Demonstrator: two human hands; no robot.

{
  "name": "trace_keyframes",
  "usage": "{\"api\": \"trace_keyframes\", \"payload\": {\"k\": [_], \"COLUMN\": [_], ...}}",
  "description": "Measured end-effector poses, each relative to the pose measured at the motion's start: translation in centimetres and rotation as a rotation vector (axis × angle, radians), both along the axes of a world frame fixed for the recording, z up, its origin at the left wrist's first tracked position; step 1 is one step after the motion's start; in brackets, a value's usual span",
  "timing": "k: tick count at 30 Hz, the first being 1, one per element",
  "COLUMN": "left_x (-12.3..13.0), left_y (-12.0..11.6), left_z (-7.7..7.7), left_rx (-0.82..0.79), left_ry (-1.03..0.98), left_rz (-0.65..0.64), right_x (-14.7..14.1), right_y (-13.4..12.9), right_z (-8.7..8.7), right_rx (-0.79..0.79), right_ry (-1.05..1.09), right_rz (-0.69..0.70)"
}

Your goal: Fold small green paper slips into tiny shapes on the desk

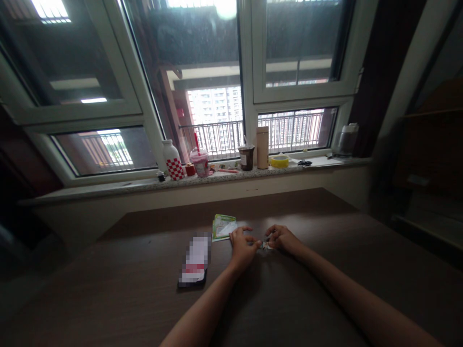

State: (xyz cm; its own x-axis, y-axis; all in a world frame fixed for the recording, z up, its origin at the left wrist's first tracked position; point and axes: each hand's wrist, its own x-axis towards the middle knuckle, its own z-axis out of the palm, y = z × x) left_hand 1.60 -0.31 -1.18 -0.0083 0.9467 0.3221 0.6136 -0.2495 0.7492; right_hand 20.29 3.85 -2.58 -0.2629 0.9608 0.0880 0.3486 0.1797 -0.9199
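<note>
The person's left hand (244,246) and right hand (283,239) pinch a small, pale item (266,245) between them, just above or on the brown surface (152,270); which of the two cannot be told. Fingertips cover both its ends, and blur hides what it is. Just beyond the left hand's fingers, green-edged packets (223,227) lie partly covered by them. To that hand's left rests a phone-like object (195,260), its face masked by pixelation.
</note>
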Motion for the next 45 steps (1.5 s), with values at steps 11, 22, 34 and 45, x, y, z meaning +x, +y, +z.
{"api": "trace_keyframes", "payload": {"k": [11,22,34,45], "left_x": [-0.23,-0.20,-0.21,-0.23], "left_y": [0.16,0.31,0.10,0.18], "left_z": [-0.19,-0.20,-0.10,-0.25], "left_rx": [0.055,0.051,0.029,0.028], "left_ry": [-0.020,-0.001,0.088,0.068], "left_rz": [0.031,0.032,0.033,0.036], "right_x": [-0.30,-0.27,0.12,-0.04], "right_y": [-0.15,-0.56,-0.37,-0.32], "right_z": [0.03,0.50,0.36,0.23], "right_rx": [-0.009,-0.080,-0.114,-0.129], "right_ry": [0.089,0.225,0.184,0.187], "right_rz": [-0.040,-0.047,-0.005,-0.006]}}
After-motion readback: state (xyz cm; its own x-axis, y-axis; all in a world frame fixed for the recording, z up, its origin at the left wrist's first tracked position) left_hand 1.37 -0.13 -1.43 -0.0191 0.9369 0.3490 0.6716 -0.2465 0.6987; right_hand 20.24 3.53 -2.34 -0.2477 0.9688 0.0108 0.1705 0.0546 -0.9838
